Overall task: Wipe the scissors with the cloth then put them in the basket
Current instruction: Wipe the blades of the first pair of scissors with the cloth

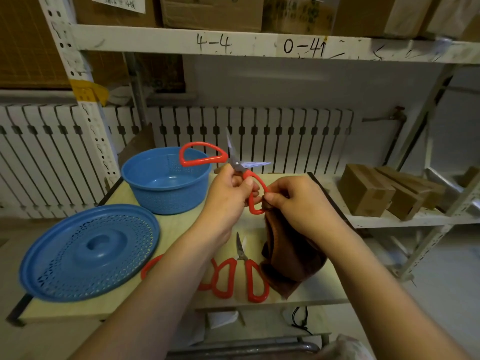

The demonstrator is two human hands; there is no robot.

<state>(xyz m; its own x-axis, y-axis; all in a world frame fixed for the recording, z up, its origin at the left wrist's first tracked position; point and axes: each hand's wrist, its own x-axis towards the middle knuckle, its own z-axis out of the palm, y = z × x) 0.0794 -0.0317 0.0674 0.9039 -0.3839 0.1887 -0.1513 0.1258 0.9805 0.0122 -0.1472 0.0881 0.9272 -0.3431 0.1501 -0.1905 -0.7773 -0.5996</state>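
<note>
scissors up, cloth on the handle

head view: the left hand (228, 193) grips the red-handled scissors (233, 165) near the pivot, blades spread wide above the counter (179, 224). the right hand (293, 201) pinches the brown cloth (288, 258) against the lower handle loop. the blue basket (166, 180) sits just left, its lid (88, 253) nearer. more scissors (249, 271) lie below.

A pale wooden table (306, 294) with a dark edge lies under the grip. Behind the grip a white ribbed radiator (285, 131) runs along the grey wall (285, 81). Above the grip, a white metal shelf (161, 41) marked "4-4" carries cardboard boxes (213, 11). Right of the grip, a lower shelf (389, 219) holds brown boxes (366, 190). Light is dim.
</note>
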